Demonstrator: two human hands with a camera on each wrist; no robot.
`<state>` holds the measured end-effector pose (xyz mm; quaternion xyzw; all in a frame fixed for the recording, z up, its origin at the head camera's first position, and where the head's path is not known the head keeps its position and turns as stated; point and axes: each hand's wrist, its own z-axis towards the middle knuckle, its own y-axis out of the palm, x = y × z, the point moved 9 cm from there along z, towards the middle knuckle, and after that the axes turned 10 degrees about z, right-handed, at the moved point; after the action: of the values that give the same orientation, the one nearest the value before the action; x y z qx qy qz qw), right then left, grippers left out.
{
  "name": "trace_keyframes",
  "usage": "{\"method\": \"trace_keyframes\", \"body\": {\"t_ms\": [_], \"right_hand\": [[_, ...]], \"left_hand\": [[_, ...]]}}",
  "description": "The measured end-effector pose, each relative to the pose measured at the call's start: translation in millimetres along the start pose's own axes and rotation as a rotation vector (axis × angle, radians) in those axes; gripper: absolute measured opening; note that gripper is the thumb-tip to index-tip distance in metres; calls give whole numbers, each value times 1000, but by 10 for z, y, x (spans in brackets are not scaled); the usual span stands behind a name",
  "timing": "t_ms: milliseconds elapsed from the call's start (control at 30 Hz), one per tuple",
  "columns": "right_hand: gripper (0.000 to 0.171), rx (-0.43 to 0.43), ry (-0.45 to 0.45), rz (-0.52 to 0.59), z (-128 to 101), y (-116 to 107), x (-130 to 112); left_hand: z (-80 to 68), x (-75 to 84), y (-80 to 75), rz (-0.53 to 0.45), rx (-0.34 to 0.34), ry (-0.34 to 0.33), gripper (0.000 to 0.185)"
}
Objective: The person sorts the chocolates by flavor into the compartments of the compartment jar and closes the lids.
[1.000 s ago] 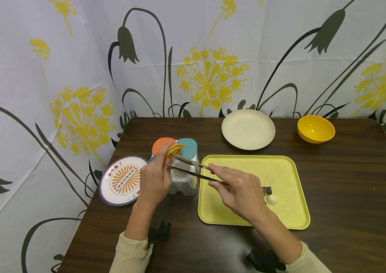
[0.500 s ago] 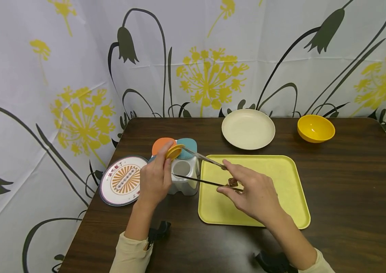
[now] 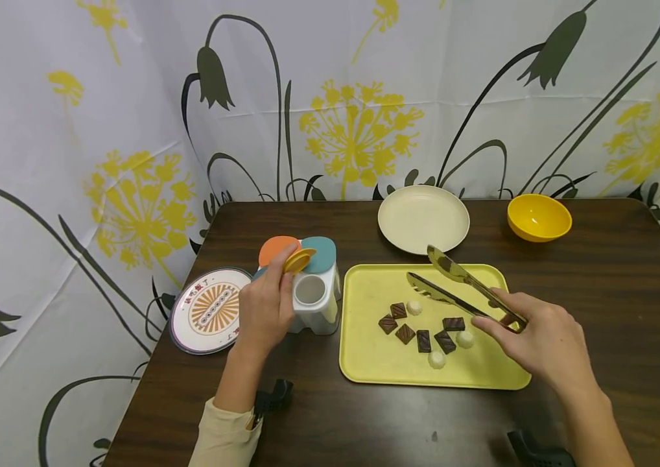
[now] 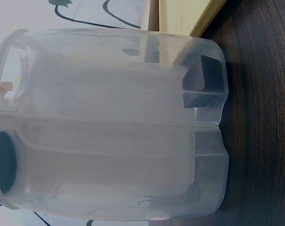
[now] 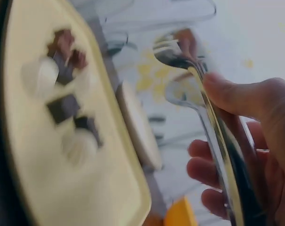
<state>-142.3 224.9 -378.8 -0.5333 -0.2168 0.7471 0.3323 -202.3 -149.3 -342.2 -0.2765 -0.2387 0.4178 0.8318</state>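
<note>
My left hand (image 3: 264, 305) holds up the flipped-open yellow lid (image 3: 299, 261) of a translucent container (image 3: 321, 311), baring a round opening beneath. Through the container's wall in the left wrist view, a dark chocolate piece (image 4: 206, 77) shows near the bottom. My right hand (image 3: 546, 337) grips metal tongs (image 3: 464, 285), their tips spread apart with nothing between them, above the right part of a yellow tray (image 3: 365, 363). On that tray lie several dark chocolates (image 3: 405, 334) and white round sweets (image 3: 437, 359). The right wrist view is blurred.
Orange (image 3: 277, 250) and teal (image 3: 321, 254) lids cover other parts of the container. A patterned plate (image 3: 213, 308) lies left of it. Behind the tray are a cream plate (image 3: 423, 219) and a yellow bowl (image 3: 539, 218), near the table's back edge.
My right hand has drawn the tongs away from the container's opening, rightward over the tray, uncovering the chocolates. The left hand has stayed at the raised lid.
</note>
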Motion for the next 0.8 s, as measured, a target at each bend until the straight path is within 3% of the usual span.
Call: {"method": "trace_keyframes", "body": {"t_ms": [67,233,467,600,800], "right_hand": [[55,-23,47,-74,-66,-23,150],[62,-139,146,-133,-197,-8,436],[65,-281,170,-143,-278,60,580],[66,-311,165,-137,-290,94,590],[62,-244,92,-167,-259,86,526]], "left_hand": [[3,4,1,-2,1,2,41],[6,13,-2,-5,3,5,40],[5,11,-4,-11,1,4,40],[6,12,-3,-13,2,7,40],[2,16,-4,-11,1,4,40]]}}
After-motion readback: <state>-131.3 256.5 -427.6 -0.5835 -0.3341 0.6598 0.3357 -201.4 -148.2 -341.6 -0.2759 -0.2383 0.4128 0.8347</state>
